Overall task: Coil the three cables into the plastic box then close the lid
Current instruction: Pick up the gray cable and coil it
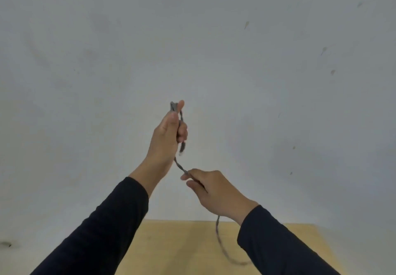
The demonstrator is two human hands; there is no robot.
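A grey braided cable [179,166] is held up in front of a pale wall. My left hand [168,134] is raised and shut on it, with a folded loop sticking out above the fingers and a short end hanging below the fist. My right hand [211,190], lower and to the right, pinches the same cable between thumb and fingers. From under the right hand the rest of the cable hangs down, blurred, over the wooden table [182,247]. No plastic box, lid or other cables are in view.
A grey-white wall [257,82] with a few small marks fills most of the view. Only the far part of the wooden table shows at the bottom. Dark sleeves cover both forearms.
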